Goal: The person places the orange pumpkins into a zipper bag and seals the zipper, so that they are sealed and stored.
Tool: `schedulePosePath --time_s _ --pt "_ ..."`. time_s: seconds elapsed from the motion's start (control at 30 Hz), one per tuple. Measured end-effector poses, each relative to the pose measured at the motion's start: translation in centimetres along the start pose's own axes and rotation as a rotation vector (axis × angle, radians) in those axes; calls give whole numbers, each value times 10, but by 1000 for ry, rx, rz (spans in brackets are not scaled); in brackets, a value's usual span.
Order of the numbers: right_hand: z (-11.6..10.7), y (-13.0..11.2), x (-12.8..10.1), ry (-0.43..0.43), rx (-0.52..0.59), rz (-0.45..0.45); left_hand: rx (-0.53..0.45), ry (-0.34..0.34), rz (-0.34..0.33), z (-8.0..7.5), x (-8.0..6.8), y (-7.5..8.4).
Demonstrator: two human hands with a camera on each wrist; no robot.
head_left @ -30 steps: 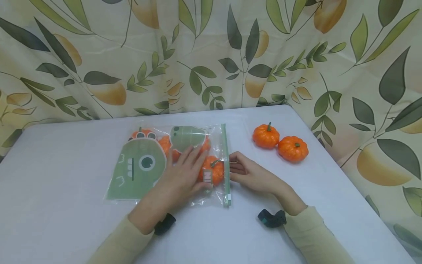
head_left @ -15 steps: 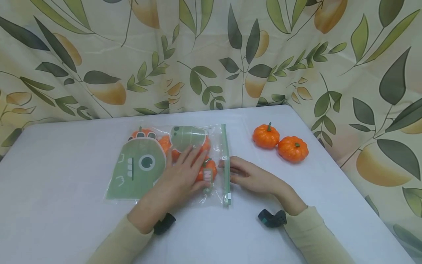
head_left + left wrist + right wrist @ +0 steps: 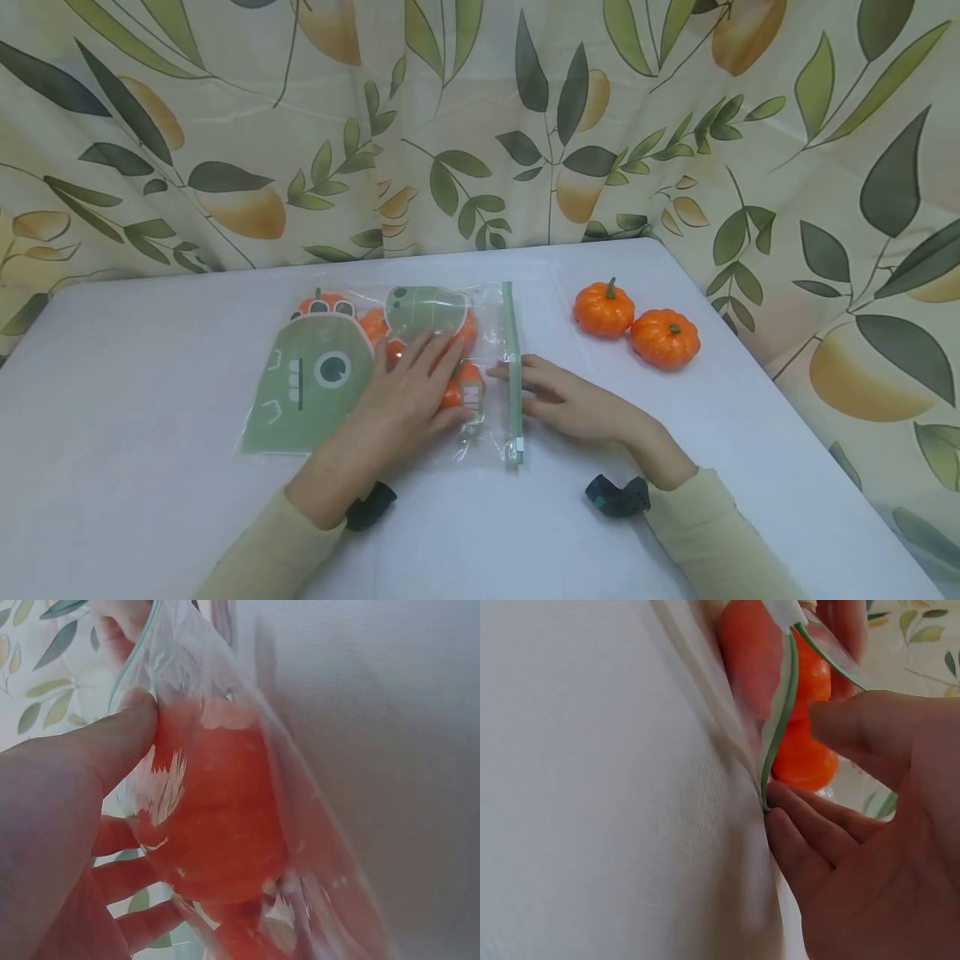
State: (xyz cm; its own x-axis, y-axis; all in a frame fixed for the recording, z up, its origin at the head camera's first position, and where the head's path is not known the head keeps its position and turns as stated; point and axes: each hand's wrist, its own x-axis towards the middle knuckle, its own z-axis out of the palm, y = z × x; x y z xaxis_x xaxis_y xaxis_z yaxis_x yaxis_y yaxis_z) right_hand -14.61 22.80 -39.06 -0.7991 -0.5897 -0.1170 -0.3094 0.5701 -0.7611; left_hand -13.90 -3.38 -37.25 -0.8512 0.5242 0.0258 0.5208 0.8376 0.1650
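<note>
A clear zip bag (image 3: 315, 379) printed with green dinosaur faces lies flat on the white table (image 3: 135, 500), with several small orange pumpkins (image 3: 457, 392) inside. My left hand (image 3: 408, 392) lies on top of the bag, fingers fairly straight, pressing on the pumpkins. In the left wrist view the left hand's thumb (image 3: 112, 742) pushes a pumpkin (image 3: 217, 825) through the plastic. My right hand (image 3: 558, 400) rests at the bag's green zip strip (image 3: 512, 375), its index finger reaching across it. In the right wrist view its fingertips (image 3: 795, 817) touch the zip strip (image 3: 780, 712) beside a pumpkin (image 3: 802, 757).
Two loose orange pumpkins (image 3: 604, 309) (image 3: 665, 338) sit side by side on the table to the right of the bag. A leaf-patterned curtain (image 3: 480, 125) hangs behind and along the right table edge. Bare tabletop lies to the left and front.
The pumpkin near the bag's mouth has slid left, deeper into the bag under my left hand. My right hand's fingers have followed leftward over the zip strip.
</note>
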Motion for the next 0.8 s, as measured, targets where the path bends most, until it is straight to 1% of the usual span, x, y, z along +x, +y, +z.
schedulePosePath --time_s 0.1,0.2,0.27,0.33,0.57,0.67,0.73,0.8 --pt "-4 1 1 45 68 -7 4 2 4 1 1 -1" --pt "-13 2 0 117 75 1 0 -2 0 1 1 -1" --pt "-20 1 -1 178 45 24 -9 -7 -6 1 1 -1" --pt "-29 -1 -2 250 -9 59 -21 -13 -9 1 2 -1" --pt "-56 -4 1 547 -209 161 -33 -18 -22 0 2 0" --pt "-60 -2 4 618 -249 223 -37 -24 -24 -1 1 0" --pt "-62 -1 5 645 -262 266 -40 -24 -25 -1 1 1" --pt "-62 2 4 670 -282 290 -43 -22 -25 -1 0 1"
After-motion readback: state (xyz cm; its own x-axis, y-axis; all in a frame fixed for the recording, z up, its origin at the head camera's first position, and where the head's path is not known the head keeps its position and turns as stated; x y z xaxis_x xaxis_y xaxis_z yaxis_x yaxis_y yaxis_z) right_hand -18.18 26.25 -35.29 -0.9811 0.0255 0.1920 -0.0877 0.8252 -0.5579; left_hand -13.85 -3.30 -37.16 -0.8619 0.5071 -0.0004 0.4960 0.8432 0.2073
